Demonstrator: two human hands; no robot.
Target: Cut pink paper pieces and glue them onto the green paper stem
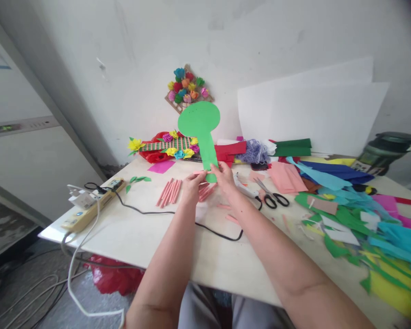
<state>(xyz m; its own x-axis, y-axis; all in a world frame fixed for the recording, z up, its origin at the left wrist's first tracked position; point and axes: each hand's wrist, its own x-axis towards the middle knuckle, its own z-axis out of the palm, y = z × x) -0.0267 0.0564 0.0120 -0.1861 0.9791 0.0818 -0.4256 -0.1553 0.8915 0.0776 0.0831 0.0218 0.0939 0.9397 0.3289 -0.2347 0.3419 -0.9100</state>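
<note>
A flat green paper cutout (199,119), with a wide oval head and a straight stem, stands raised above the table before me. My right hand (225,177) is closed on the lower right side of its stem. At the stem's lower left edge, the fingers of my left hand (192,183) are pinched together. A bit of pink paper shows by those fingertips; how it is held is hidden. Pink paper rolls (169,193) lie in a row left of my left hand. More pink rolls (207,192) lie beneath and between the hands.
Black-handled scissors (271,196) and a white glue gun (244,186) lie to the right. Coloured paper scraps (345,219) cover the right side. A power strip (92,208) sits at left; a black cord (147,212) crosses the table. Behind are a flower-decorated guitar shape (169,146) and a bottle (380,153).
</note>
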